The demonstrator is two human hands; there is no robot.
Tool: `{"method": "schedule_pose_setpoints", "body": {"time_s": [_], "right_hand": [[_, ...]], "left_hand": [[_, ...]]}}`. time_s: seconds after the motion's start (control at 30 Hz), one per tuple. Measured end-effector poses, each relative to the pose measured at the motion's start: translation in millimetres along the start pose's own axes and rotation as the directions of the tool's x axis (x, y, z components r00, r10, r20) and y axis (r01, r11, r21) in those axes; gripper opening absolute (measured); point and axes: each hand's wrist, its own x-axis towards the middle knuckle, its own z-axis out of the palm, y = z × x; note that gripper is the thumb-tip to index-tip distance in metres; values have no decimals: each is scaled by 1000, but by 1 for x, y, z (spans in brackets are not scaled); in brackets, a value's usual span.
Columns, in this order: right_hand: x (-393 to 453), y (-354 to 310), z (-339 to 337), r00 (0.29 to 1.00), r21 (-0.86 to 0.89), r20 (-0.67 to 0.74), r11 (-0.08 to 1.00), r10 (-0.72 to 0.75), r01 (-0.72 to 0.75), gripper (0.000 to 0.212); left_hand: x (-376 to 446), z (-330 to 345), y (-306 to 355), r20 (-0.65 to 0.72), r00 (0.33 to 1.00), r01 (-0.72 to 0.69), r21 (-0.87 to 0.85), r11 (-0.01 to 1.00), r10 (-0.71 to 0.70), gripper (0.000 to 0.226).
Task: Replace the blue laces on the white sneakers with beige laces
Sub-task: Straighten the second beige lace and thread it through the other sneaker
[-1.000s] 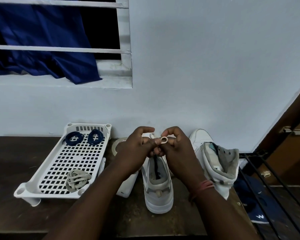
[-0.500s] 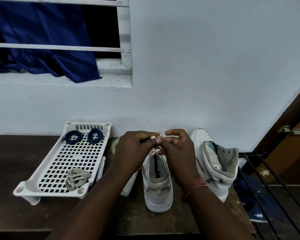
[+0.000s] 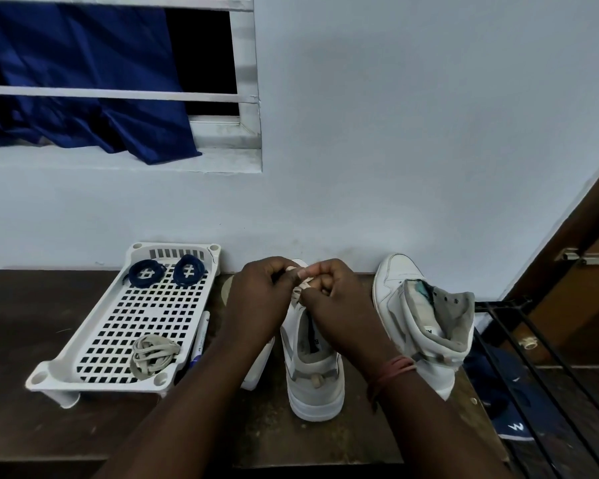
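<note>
A white sneaker (image 3: 313, 378) stands heel towards me in the middle of the dark table. My left hand (image 3: 260, 302) and my right hand (image 3: 339, 305) meet over its tongue, both pinching the beige lace (image 3: 300, 292) threaded in it. The second white sneaker (image 3: 426, 323) stands to the right with no lace visible. In the white perforated tray (image 3: 83, 347) lie two coiled blue laces (image 3: 166, 270) at the far end and a bundled beige lace (image 3: 153, 354) at the near end.
A marker pen (image 3: 201, 337) lies between the tray and my left arm. A white object (image 3: 256, 368) sits partly hidden under my left forearm. A black metal rack (image 3: 533, 368) and dark blue items stand off the table's right edge. The wall runs just behind the shoes.
My hands have dropped from chest height down onto the sneaker's tongue, drawing the beige lace tighter; the small loop held up between the fingers a second ago is gone from sight.
</note>
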Motion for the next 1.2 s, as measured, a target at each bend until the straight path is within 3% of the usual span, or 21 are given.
{"method": "schedule_pose_setpoints", "body": {"time_s": [0.23, 0.43, 0.57, 0.67, 0.77, 0.87, 0.97, 1.03, 1.1, 1.17, 1.2], "right_hand": [[1, 4, 1, 995, -99, 12, 990, -98, 98, 14], [3, 7, -1, 996, -34, 30, 996, -81, 83, 14], [2, 10, -3, 984, -57, 48, 983, -172, 175, 24], [2, 9, -5, 964, -132, 80, 956, -254, 263, 32], [-1, 11, -5, 929, -171, 165, 918, -331, 358, 25], [-2, 11, -4, 943, -174, 143, 930, -301, 324, 21], [1, 9, -2, 954, -184, -18, 939, -300, 292, 15], [4, 8, -2, 968, -45, -110, 974, -225, 221, 12], [6, 4, -6, 984, 274, -164, 955, -74, 118, 11], [5, -4, -11, 988, 668, -115, 744, 99, 3, 18], [4, -8, -15, 984, 778, -86, 628, 157, -32, 20]], "left_hand": [[-2, 4, -3, 30, 999, -35, -75, 997, 37, 13], [5, 8, -14, 109, 980, -185, 195, 963, 166, 23], [6, 9, -9, 78, 994, -91, 313, 945, 70, 35], [12, 3, -8, 167, 958, 229, 52, 972, -234, 43], [15, -4, -15, 318, 847, 512, -271, 815, -426, 52], [18, -6, -19, 402, 817, 567, -423, 707, -414, 51], [17, -4, -15, 398, 816, 574, -471, 669, -420, 33], [18, -4, -15, 398, 811, 584, -498, 641, -429, 31], [19, -6, -14, 433, 772, 635, -535, 557, -465, 34], [19, -6, -18, 464, 721, 689, -556, 464, -514, 31], [19, -5, -21, 465, 701, 705, -567, 425, -541, 29]]}}
